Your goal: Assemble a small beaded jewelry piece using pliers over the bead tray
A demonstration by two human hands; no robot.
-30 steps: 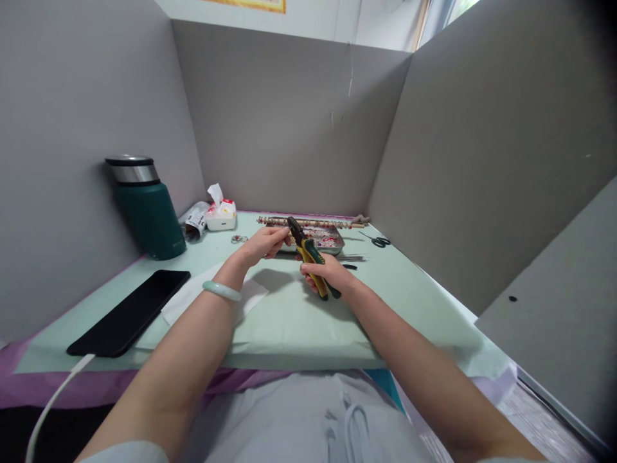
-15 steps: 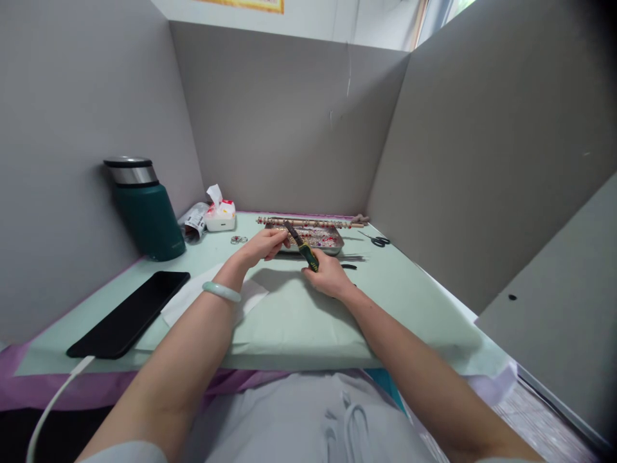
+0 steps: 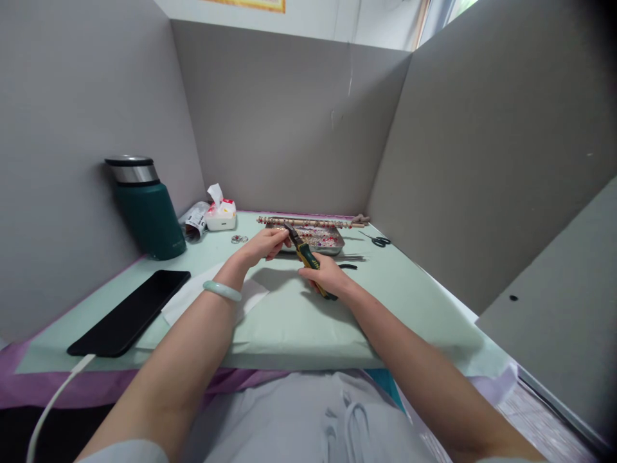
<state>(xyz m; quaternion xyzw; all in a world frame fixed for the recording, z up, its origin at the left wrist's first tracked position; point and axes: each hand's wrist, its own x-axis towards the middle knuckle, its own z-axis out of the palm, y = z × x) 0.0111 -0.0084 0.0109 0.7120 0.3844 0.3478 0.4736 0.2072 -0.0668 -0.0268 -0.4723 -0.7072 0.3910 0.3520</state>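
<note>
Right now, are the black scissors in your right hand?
No, the right hand holds pliers, and the scissors lie on the table.

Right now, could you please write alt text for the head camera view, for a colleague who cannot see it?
The right hand holds pliers, their tips at the pinched fingers of the left hand, over a pale green table. Beyond are a metal tray of beads and beaded sticks; a bottle, tissue box and phone sit left, scissors right.

Pliers (image 3: 308,254) partly behind the right hand (image 3: 330,276), detail at the left hand (image 3: 265,245) too small.
</note>
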